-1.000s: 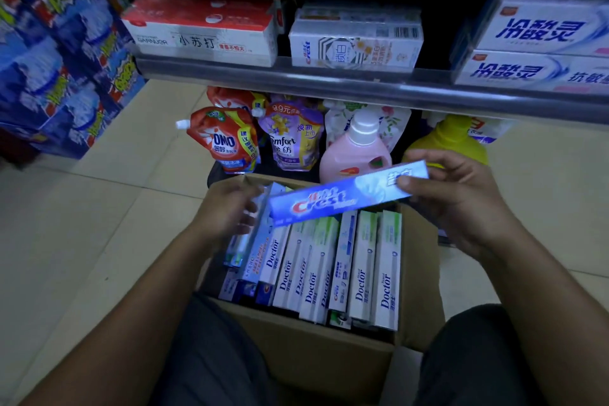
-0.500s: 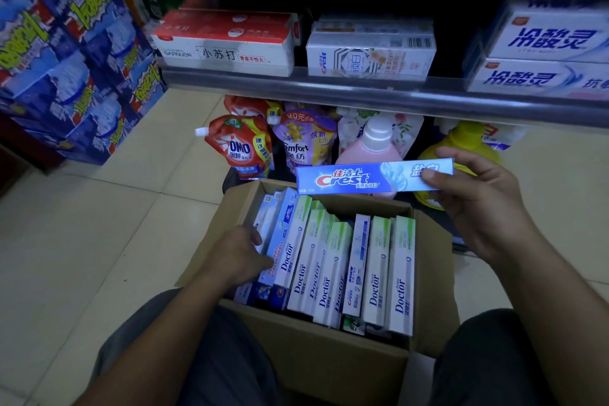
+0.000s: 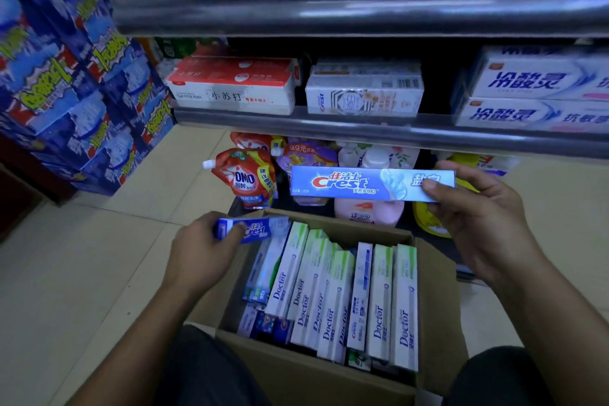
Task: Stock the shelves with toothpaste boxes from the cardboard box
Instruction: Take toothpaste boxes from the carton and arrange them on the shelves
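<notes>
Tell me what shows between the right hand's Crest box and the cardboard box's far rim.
In the head view, a pink bottle fills the gap between the Crest box and the cardboard box, with a yellow bottle beside it.

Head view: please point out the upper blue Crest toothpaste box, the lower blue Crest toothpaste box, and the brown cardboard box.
Upper blue Crest toothpaste box (image 3: pixel 349 183), head view, on its red logo.
Lower blue Crest toothpaste box (image 3: pixel 263 231), head view, on its front face.
Brown cardboard box (image 3: pixel 313 379), head view, on its near wall.
</notes>
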The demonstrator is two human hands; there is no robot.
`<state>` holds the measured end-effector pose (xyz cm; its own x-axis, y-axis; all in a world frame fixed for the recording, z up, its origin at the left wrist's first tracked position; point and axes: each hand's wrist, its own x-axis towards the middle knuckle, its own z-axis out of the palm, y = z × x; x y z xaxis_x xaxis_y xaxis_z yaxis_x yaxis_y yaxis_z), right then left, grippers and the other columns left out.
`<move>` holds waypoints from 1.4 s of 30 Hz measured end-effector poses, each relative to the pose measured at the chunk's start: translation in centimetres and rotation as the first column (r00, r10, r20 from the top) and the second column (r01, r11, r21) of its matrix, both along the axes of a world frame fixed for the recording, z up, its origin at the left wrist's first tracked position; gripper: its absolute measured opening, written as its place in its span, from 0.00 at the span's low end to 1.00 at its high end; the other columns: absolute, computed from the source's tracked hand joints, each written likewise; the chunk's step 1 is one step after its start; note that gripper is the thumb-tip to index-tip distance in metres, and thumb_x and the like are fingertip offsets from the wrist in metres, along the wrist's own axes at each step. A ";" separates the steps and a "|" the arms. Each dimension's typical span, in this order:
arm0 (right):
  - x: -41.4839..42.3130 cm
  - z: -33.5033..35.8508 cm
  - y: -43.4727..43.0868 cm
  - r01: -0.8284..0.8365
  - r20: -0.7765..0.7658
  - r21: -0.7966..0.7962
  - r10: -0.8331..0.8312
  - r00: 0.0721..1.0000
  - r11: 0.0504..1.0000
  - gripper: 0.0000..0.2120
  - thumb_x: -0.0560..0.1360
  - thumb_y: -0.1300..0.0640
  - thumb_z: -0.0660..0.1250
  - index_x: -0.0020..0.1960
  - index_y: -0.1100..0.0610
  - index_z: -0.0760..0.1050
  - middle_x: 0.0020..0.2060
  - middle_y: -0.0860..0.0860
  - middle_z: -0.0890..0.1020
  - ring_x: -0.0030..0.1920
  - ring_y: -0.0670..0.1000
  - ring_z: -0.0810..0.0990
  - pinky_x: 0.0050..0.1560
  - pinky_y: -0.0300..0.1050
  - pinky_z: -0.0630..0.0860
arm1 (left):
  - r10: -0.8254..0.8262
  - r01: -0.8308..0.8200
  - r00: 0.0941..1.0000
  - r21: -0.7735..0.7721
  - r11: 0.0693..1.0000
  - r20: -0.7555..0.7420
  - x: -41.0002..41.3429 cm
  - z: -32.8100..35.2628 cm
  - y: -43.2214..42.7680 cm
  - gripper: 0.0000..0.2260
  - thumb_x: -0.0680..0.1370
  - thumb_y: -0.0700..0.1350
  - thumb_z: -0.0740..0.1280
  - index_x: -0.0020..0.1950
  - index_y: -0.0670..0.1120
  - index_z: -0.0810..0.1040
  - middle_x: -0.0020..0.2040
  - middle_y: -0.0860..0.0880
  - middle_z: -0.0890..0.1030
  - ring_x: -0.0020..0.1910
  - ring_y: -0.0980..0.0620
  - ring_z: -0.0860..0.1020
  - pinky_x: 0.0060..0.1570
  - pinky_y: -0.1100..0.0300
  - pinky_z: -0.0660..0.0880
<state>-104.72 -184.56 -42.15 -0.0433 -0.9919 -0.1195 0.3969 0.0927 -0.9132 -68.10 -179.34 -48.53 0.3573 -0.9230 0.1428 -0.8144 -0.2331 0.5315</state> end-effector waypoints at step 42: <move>-20.8 17.4 -12.3 0.423 -0.359 -0.657 -0.752 0.552 0.624 0.25 0.68 0.51 0.81 0.64 0.49 0.81 0.50 0.40 0.82 0.53 0.45 0.81 0.53 0.45 0.78 | -0.621 0.471 0.638 -0.407 0.783 -0.455 -31.1 27.3 -16.7 0.15 0.72 0.56 0.59 0.52 0.68 0.81 0.44 0.59 0.87 0.41 0.57 0.86 0.45 0.54 0.79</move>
<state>-125.53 -196.86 -24.75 -0.5293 -0.6116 0.5880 -0.3978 -0.4333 -0.8087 -99.18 -196.04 -21.24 -0.1196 -0.9376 0.3264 -0.3059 0.3476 0.8863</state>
